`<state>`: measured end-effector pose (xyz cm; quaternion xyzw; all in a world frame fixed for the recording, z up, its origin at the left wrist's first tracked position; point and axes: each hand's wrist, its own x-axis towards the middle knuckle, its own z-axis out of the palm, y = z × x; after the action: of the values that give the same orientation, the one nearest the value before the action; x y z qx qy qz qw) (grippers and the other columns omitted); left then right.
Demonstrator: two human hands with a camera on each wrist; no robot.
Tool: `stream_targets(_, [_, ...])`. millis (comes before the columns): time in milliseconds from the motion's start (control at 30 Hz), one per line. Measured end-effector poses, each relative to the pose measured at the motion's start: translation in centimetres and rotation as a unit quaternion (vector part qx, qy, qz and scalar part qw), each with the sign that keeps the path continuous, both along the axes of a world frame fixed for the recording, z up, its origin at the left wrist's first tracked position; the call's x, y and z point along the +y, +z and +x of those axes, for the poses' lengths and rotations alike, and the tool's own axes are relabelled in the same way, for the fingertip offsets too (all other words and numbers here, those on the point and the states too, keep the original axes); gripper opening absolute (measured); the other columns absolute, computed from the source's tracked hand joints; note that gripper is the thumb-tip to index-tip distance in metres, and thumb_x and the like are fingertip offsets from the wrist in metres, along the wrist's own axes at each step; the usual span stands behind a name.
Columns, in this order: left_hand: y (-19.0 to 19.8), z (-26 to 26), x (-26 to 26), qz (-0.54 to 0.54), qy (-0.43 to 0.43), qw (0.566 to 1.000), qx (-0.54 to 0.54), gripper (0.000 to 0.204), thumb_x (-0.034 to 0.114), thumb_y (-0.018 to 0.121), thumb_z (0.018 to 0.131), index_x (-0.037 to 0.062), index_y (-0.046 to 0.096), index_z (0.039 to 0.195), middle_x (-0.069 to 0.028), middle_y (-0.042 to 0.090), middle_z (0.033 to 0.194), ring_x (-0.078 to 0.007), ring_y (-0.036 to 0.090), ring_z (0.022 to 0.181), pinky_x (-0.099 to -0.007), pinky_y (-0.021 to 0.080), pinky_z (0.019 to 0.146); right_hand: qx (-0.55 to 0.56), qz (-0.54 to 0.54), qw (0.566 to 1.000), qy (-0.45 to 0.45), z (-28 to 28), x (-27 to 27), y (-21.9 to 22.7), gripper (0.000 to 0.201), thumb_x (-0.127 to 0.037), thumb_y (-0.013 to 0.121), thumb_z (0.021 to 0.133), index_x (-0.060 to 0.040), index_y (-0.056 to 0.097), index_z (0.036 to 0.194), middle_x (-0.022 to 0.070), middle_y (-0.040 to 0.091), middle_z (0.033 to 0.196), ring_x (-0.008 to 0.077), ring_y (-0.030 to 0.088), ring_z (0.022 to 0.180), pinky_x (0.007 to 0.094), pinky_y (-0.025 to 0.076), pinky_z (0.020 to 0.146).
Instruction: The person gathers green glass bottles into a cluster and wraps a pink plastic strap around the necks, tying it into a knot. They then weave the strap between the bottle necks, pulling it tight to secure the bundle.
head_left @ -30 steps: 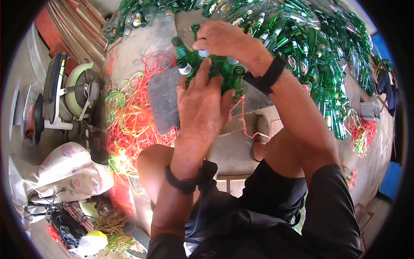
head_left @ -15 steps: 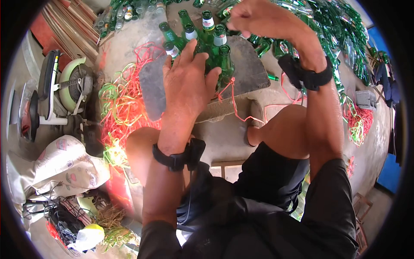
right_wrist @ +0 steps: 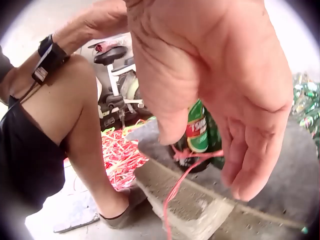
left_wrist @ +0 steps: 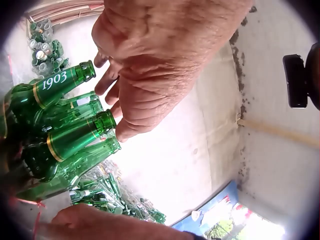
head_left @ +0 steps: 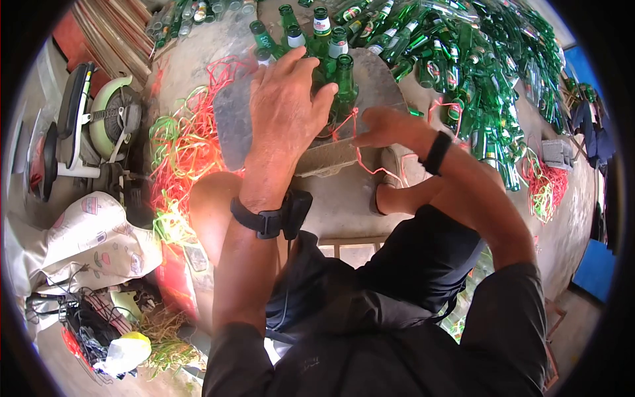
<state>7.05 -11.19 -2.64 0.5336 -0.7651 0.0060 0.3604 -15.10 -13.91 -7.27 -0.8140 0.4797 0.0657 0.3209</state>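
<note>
Several green bottles (head_left: 345, 83) stand upright in a tight group on a dark slab (head_left: 374, 79). My left hand (head_left: 284, 109) rests over the near-left bottle tops with fingers spread; in the left wrist view its fingertips touch or almost touch the bottle necks (left_wrist: 102, 121). Low at the bottles' near-right side is my right hand (head_left: 397, 129), beside a red string (head_left: 360, 155). The right wrist view shows that hand (right_wrist: 215, 85) with thumb and fingers apart, the string (right_wrist: 175, 187) between them running round the bottle bases. Whether it touches the string, I cannot tell.
A large heap of green bottles (head_left: 463, 59) lies at the back right. Tangled red and green strings (head_left: 188, 152) lie left of the slab. Farther left are a wheeled frame (head_left: 106, 119) and a pale patterned cloth (head_left: 99, 238). A grey block (head_left: 557, 153) sits far right.
My right hand has left the bottle tops, swung out to the right, and come down near the string at the slab's front edge. My left hand stays on the bottle group.
</note>
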Motion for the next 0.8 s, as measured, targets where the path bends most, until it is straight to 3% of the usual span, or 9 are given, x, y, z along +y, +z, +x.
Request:
stream_targets(167, [0.2, 0.0, -0.3, -0.012, -0.012, 1.0, 0.024, 0.038, 0.022, 0.08, 0.084, 0.0007, 0.071, 0.115, -0.0173, 0.068, 0.129, -0.0369, 0.065, 0.116, -0.0461, 0.049, 0.102, -0.053, 0.088, 0.991, -0.081, 0.7, 1.5, -7.7, 0.054, -0.045, 0.071, 0.084, 0.0076, 0.071, 0.096, 0.0283, 0.072, 0.09, 0.0418, 0.073, 0.088, 0.0484, 0.056, 0.08])
stream_targets(233, [0.0, 0.1, -0.6, -0.057, -0.018, 0.996, 0.066, 0.034, 0.016, 0.079, 0.081, -0.0012, 0.072, 0.108, -0.0179, 0.07, 0.12, -0.0372, 0.066, 0.108, -0.0473, 0.05, 0.094, 0.021, 0.104, 0.987, -0.12, -0.1, 0.9, -12.0, 0.045, -0.039, 0.066, 0.086, 0.0054, 0.071, 0.091, 0.0283, 0.072, 0.087, 0.0397, 0.074, 0.085, 0.0493, 0.057, 0.081])
stream_targets(333, [0.7, 0.1, -0.4, -0.073, -0.016, 0.991, 0.107, 0.028, 0.01, 0.077, 0.081, -0.003, 0.071, 0.105, -0.0197, 0.072, 0.113, -0.0397, 0.067, 0.102, -0.0469, 0.053, 0.09, 0.017, 0.123, 0.992, -0.034, -2.4, -0.8, -15.1, 0.035, -0.03, 0.063, 0.089, 0.0045, 0.071, 0.083, 0.0263, 0.071, 0.082, 0.037, 0.074, 0.082, 0.0476, 0.057, 0.077])
stream_targets(367, [1.0, 0.0, -0.3, -0.075, -0.014, 0.991, 0.109, 0.028, 0.01, 0.077, 0.081, -0.003, 0.071, 0.105, -0.0197, 0.072, 0.113, -0.0397, 0.067, 0.102, -0.0469, 0.053, 0.09, 0.02, 0.122, 0.992, -0.033, -1.9, -0.6, -12.7, 0.035, -0.03, 0.063, 0.089, 0.0045, 0.071, 0.083, 0.0263, 0.071, 0.082, 0.037, 0.074, 0.082, 0.0476, 0.057, 0.077])
stream_targets(433, [1.4, -0.1, -0.2, -0.105, -0.022, 0.982, 0.154, 0.023, 0.004, 0.075, 0.082, -0.0029, 0.071, 0.103, -0.02, 0.072, 0.107, -0.04, 0.068, 0.097, -0.0452, 0.055, 0.086, 0.098, -0.079, 0.991, -0.053, -1.4, -0.6, -7.4, 0.026, -0.022, 0.06, 0.085, 0.0001, 0.075, 0.087, 0.0228, 0.073, 0.088, 0.0412, 0.073, 0.092, 0.0466, 0.058, 0.079])
stream_targets(533, [1.7, -0.6, 0.3, -0.07, -0.039, 0.968, 0.238, 0.019, -0.001, 0.071, 0.084, -0.0021, 0.07, 0.103, -0.0194, 0.072, 0.101, -0.0384, 0.07, 0.089, -0.0417, 0.056, 0.079, 0.03, -0.108, 0.99, -0.087, -2.6, -1.8, -4.6, 0.026, -0.021, 0.06, 0.086, 0.0004, 0.075, 0.084, 0.0237, 0.071, 0.083, 0.041, 0.072, 0.087, 0.0472, 0.057, 0.08])
stream_targets(667, [1.0, -2.0, 1.7, -0.016, -0.048, 0.947, 0.316, 0.017, -0.002, 0.069, 0.086, -0.0013, 0.07, 0.104, -0.019, 0.072, 0.096, -0.0367, 0.07, 0.08, -0.0387, 0.057, 0.072, -0.018, -0.089, 0.995, -0.043, -3.6, -3.0, -0.2, 0.028, -0.023, 0.059, 0.086, 0.0003, 0.074, 0.083, 0.024, 0.07, 0.082, 0.041, 0.071, 0.083, 0.0483, 0.056, 0.079])
stream_targets(733, [0.4, -2.8, 2.4, 0.046, -0.056, 0.936, 0.343, 0.018, -0.002, 0.069, 0.087, -0.001, 0.07, 0.106, -0.0198, 0.07, 0.095, -0.0353, 0.07, 0.078, -0.0372, 0.057, 0.07, -0.051, -0.099, 0.994, -0.003, -3.6, -3.3, 1.7, 0.027, -0.022, 0.065, 0.091, 0.0021, 0.07, 0.08, 0.0181, 0.062, 0.066, 0.0293, 0.059, 0.057, 0.0451, 0.047, 0.059])
stream_targets(800, [0.4, -3.6, 3.4, 0.101, -0.04, 0.926, 0.362, 0.023, -0.002, 0.068, 0.088, -0.0018, 0.068, 0.111, -0.022, 0.07, 0.097, -0.0384, 0.071, 0.083, -0.0411, 0.057, 0.073, -0.042, -0.108, 0.993, 0.004, -3.4, -3.3, 3.5, 0.026, -0.021, 0.065, 0.091, 0.0021, 0.069, 0.08, 0.0174, 0.06, 0.064, 0.0274, 0.057, 0.056, 0.0443, 0.045, 0.058])
